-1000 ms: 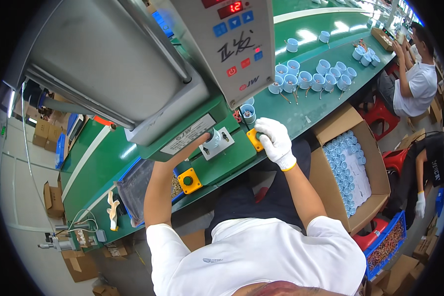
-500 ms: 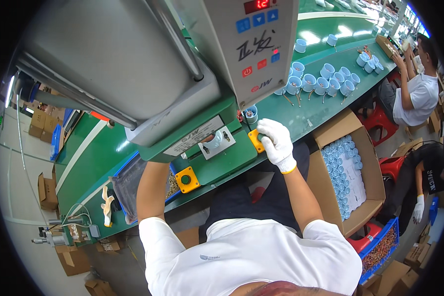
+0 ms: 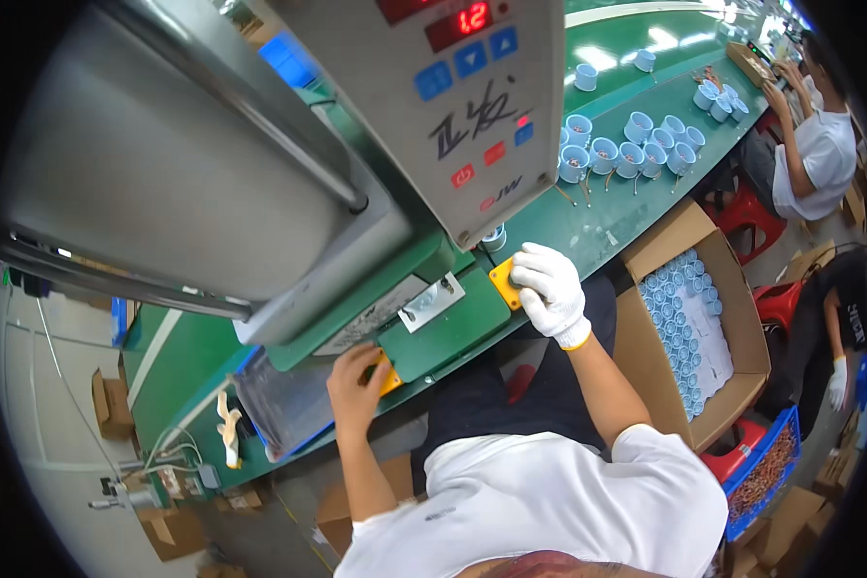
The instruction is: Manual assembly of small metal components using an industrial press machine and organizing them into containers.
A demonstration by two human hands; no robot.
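My bare left hand [image 3: 358,379] reaches over the yellow button box [image 3: 389,376] at the left front of the press base [image 3: 458,332]. Its fingers are bent but apart, partly covering the box. White-gloved, my right hand [image 3: 552,292] has its fingers curled against the black button on the other yellow button box [image 3: 503,283]. Between the hands, a metal plate [image 3: 432,303] shows at the edge of the green press head [image 3: 356,328]. What lies under the head is hidden. Behind my right hand stands a light-blue cup [image 3: 494,238], partly covered by the control panel [image 3: 472,125].
Several light-blue cups [image 3: 631,157] with wires stand along the green bench. An open carton [image 3: 636,337] of blue cups is at my right. A blue-rimmed tray [image 3: 289,400] and a loose glove [image 3: 228,429] lie at the left. A co-worker [image 3: 814,159] sits at far right.
My left hand has come out from beneath the press head to the left button box. The cup seen by the metal plate is out of sight. My right hand stays at its button; the view has shifted.
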